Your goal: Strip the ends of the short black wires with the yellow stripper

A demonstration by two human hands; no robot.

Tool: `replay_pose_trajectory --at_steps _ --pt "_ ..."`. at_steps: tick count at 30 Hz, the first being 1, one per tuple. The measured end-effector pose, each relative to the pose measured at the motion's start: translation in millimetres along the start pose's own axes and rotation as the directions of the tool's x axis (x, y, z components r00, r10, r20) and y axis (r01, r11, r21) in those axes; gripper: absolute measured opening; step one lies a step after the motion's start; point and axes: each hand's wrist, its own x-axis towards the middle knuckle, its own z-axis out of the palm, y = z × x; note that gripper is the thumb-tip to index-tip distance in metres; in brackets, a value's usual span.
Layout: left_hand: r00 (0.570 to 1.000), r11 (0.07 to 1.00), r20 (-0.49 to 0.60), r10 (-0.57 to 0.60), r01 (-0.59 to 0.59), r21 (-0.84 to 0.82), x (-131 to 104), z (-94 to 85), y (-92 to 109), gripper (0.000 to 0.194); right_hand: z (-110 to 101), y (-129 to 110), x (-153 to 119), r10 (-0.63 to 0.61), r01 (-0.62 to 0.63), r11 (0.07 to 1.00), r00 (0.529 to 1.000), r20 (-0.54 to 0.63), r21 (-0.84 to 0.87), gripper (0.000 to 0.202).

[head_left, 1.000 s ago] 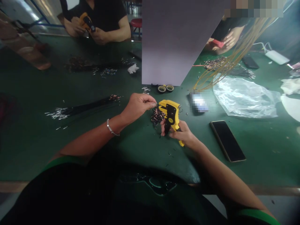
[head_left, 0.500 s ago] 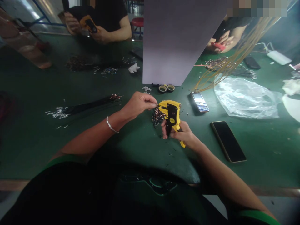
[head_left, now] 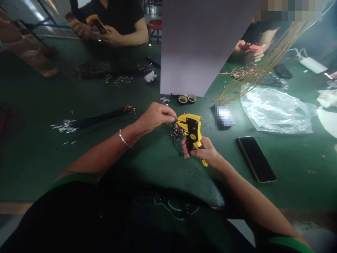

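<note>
My left hand (head_left: pixel 159 116) is closed in a pinch, its fingertips right at the jaws of a yellow and black wire stripper (head_left: pixel 194 128). What it pinches looks like a thin wire, mostly hidden by the fingers. Wrapped round the stripper's handles is my right hand (head_left: pixel 206 149), holding the tool upright with its jaws pointing left. Below the jaws lies a heap of short dark wires with bare copper ends (head_left: pixel 177 131). Off to the left, a bundle of long black wires (head_left: pixel 101 117) lies on the green table (head_left: pixel 158 168).
Two tape rolls (head_left: pixel 187 99) sit before a pale upright panel (head_left: pixel 195 49). At right lie a smartphone (head_left: pixel 256 159), a blurred small device (head_left: pixel 224 115) and a clear plastic bag (head_left: pixel 279 109). Across the table, one co-worker holds another yellow tool (head_left: pixel 97 24); another holds a red one (head_left: pixel 250 47).
The wire stripper has shifted very slightly left and down in my right hand. My left hand stays almost in place. Across the table, the co-workers' hands and tools have moved.
</note>
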Motion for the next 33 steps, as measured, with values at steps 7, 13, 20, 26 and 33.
replay_pose_trajectory --at_steps 7,13,20,26,33 --pt "1.0 1.0 0.014 0.011 -0.011 0.007 0 -0.7 1 0.006 0 5 0 -0.005 0.006 0.999 1.0 -0.011 0.036 0.027" --pt "1.0 1.0 0.009 -0.001 0.001 0.015 2 0.6 -6 0.005 2 7 0 -0.015 0.015 1.0 0.999 -0.032 0.015 0.022" --pt "1.0 1.0 -0.002 0.011 -0.011 0.009 6 4.1 -16 0.006 5 16 2 -0.022 0.015 0.998 0.993 -0.114 -0.067 0.021" --pt "1.0 0.999 0.0 0.013 -0.013 0.038 7 3.5 -17 0.005 7 20 2 -0.042 0.026 0.995 0.987 -0.153 -0.101 0.019" --pt "1.0 0.999 0.004 0.002 -0.002 0.041 10 3.4 -16 0.008 7 26 4 -0.065 0.047 0.992 0.986 -0.152 -0.113 0.018"
